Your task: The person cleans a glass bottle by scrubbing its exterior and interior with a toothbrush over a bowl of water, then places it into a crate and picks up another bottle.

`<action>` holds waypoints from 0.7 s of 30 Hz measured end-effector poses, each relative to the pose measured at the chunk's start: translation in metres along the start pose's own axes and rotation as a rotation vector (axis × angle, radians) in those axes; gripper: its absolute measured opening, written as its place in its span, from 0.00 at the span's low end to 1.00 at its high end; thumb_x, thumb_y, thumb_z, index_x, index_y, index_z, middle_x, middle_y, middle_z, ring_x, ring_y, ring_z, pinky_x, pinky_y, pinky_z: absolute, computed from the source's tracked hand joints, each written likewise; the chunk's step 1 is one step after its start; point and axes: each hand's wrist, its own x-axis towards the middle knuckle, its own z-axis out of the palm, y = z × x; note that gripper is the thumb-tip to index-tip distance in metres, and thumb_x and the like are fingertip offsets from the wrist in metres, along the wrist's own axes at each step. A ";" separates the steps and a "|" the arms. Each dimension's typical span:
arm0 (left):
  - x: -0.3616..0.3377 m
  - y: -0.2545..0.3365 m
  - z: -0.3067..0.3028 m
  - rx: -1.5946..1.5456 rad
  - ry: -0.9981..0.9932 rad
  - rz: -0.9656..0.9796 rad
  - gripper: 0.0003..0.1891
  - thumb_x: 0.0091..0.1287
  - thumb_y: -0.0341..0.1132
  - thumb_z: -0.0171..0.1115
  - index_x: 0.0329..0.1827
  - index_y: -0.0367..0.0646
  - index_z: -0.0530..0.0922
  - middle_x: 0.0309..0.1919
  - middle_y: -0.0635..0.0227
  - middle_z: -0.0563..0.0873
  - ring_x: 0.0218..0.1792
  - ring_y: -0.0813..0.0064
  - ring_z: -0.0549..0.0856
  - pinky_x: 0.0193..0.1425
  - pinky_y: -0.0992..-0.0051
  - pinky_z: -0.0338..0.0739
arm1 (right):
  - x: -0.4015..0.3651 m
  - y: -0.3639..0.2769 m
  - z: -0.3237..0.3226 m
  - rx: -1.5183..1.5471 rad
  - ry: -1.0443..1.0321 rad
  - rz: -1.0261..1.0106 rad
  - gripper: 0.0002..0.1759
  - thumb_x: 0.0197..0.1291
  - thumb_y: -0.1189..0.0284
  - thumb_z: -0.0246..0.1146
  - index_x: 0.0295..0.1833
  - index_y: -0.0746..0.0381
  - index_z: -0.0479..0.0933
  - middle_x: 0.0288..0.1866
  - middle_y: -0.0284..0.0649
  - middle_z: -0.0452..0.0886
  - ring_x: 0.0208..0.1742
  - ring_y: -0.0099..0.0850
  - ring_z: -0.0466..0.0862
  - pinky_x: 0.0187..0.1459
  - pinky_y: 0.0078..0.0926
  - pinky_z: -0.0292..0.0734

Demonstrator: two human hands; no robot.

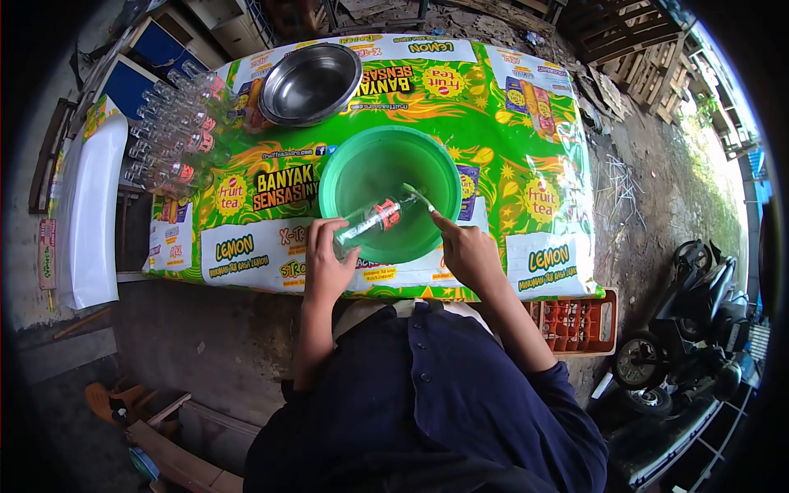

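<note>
My left hand [328, 251] is wrapped round the base of a clear glass bottle [362, 228] with a red label. The bottle lies slanted over a green plastic basin [330, 177], its neck pointing up and to the right. Between the fingers of my right hand [467, 251] is the handle of a small brush [422, 198] with a green head. The brush head is right at the bottle's mouth, and the handle slopes down to my fingers. Cloudy water [386, 164] shows inside the basin.
A steel bowl [306, 86] stands behind the basin on the printed table cover [501, 172]. Several glass bottles [181, 135] are grouped at the left end. Below the table's front edge sits a red crate [575, 326]. A motorcycle [682, 337] is parked at the right.
</note>
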 end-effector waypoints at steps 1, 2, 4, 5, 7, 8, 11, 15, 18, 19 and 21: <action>0.001 0.006 -0.001 -0.015 0.050 0.014 0.28 0.46 0.29 0.70 0.51 0.39 0.68 0.43 0.57 0.74 0.45 0.59 0.75 0.50 0.66 0.70 | 0.002 0.003 0.002 -0.032 0.007 0.026 0.21 0.58 0.73 0.51 0.58 0.52 0.72 0.19 0.53 0.75 0.22 0.49 0.78 0.26 0.44 0.72; 0.003 0.012 -0.002 -0.030 0.100 0.029 0.27 0.46 0.29 0.70 0.50 0.39 0.69 0.42 0.57 0.74 0.45 0.59 0.75 0.50 0.66 0.70 | 0.005 0.006 0.004 -0.063 0.015 0.052 0.21 0.58 0.73 0.51 0.58 0.52 0.72 0.19 0.53 0.75 0.22 0.49 0.78 0.26 0.44 0.72; 0.003 0.015 -0.001 -0.083 0.121 -0.036 0.26 0.46 0.28 0.69 0.48 0.39 0.69 0.42 0.58 0.74 0.45 0.58 0.75 0.50 0.66 0.70 | 0.008 0.005 0.004 -0.093 -0.003 0.089 0.21 0.58 0.73 0.52 0.58 0.52 0.72 0.20 0.53 0.76 0.22 0.49 0.78 0.26 0.45 0.72; -0.001 0.009 0.003 -0.119 0.095 -0.118 0.26 0.45 0.28 0.70 0.49 0.39 0.69 0.41 0.58 0.74 0.46 0.58 0.75 0.51 0.66 0.69 | 0.006 0.001 0.003 -0.045 -0.005 0.041 0.21 0.58 0.73 0.52 0.58 0.52 0.72 0.20 0.53 0.76 0.22 0.49 0.78 0.26 0.45 0.72; -0.004 0.001 0.003 -0.143 0.035 -0.166 0.28 0.45 0.27 0.70 0.51 0.39 0.67 0.42 0.58 0.75 0.46 0.58 0.75 0.52 0.66 0.69 | 0.001 -0.008 0.000 0.055 -0.009 -0.059 0.20 0.58 0.73 0.52 0.58 0.52 0.72 0.20 0.53 0.76 0.22 0.49 0.78 0.26 0.46 0.71; -0.004 -0.001 0.003 -0.135 0.002 -0.133 0.30 0.45 0.28 0.70 0.52 0.39 0.66 0.42 0.58 0.75 0.47 0.57 0.75 0.52 0.66 0.69 | -0.001 -0.008 0.001 0.033 0.017 -0.081 0.20 0.58 0.73 0.51 0.57 0.53 0.72 0.20 0.53 0.75 0.22 0.49 0.78 0.26 0.46 0.71; -0.004 0.001 0.002 -0.068 -0.041 -0.002 0.32 0.45 0.28 0.70 0.55 0.40 0.65 0.44 0.57 0.75 0.47 0.57 0.74 0.53 0.66 0.69 | 0.005 0.001 0.000 -0.088 -0.014 0.007 0.20 0.58 0.73 0.51 0.58 0.53 0.72 0.20 0.53 0.76 0.23 0.50 0.78 0.26 0.46 0.71; 0.002 0.021 -0.004 -0.035 0.134 0.093 0.28 0.46 0.31 0.70 0.51 0.40 0.68 0.43 0.59 0.74 0.46 0.59 0.75 0.51 0.66 0.69 | 0.006 0.000 0.000 -0.087 -0.012 0.054 0.21 0.57 0.73 0.51 0.58 0.52 0.71 0.20 0.53 0.76 0.23 0.50 0.78 0.26 0.46 0.72; -0.002 0.009 -0.004 -0.120 0.017 -0.097 0.27 0.45 0.30 0.70 0.49 0.38 0.69 0.44 0.58 0.75 0.47 0.58 0.75 0.52 0.67 0.70 | -0.004 -0.009 -0.005 0.001 -0.025 -0.038 0.22 0.56 0.73 0.52 0.59 0.50 0.71 0.20 0.54 0.76 0.22 0.50 0.78 0.26 0.44 0.73; -0.004 0.003 -0.004 -0.164 -0.053 -0.172 0.27 0.45 0.30 0.70 0.49 0.37 0.69 0.45 0.58 0.75 0.48 0.58 0.75 0.52 0.67 0.70 | -0.005 -0.010 -0.005 -0.029 -0.017 -0.038 0.22 0.56 0.73 0.52 0.58 0.51 0.71 0.20 0.54 0.76 0.22 0.50 0.78 0.26 0.44 0.73; -0.006 0.001 -0.002 -0.121 -0.029 -0.082 0.27 0.46 0.30 0.70 0.49 0.37 0.69 0.44 0.58 0.74 0.47 0.59 0.75 0.51 0.68 0.70 | 0.001 -0.001 -0.001 -0.136 0.017 0.022 0.25 0.52 0.75 0.53 0.59 0.53 0.71 0.20 0.51 0.75 0.21 0.46 0.79 0.25 0.42 0.73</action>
